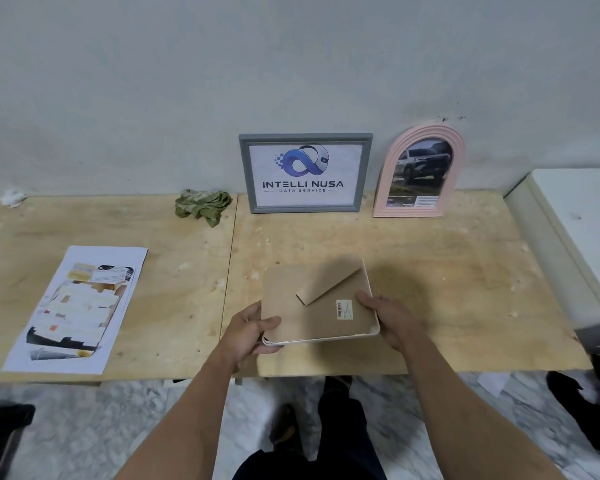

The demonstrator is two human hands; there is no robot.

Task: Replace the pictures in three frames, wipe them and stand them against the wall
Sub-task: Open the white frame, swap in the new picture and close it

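Note:
A white frame (321, 337) lies face down near the table's front edge, its brown backing board and folded stand facing up. My left hand (248, 332) grips its near left corner, thumb on the backing. My right hand (387, 315) holds its right edge. A grey frame (305, 173) with a logo print and a pink arched frame (418, 171) with a car picture stand against the wall. A green cloth (203, 204) lies crumpled by the wall, left of the grey frame. A printed picture sheet (75, 310) lies flat at the left.
The plywood table (447, 271) runs along the wall (222, 81). A white appliance (575, 223) stands at its right end. A crumpled white scrap (13, 197) sits at the far left by the wall. Dark objects lie on the marble floor (84, 427) below.

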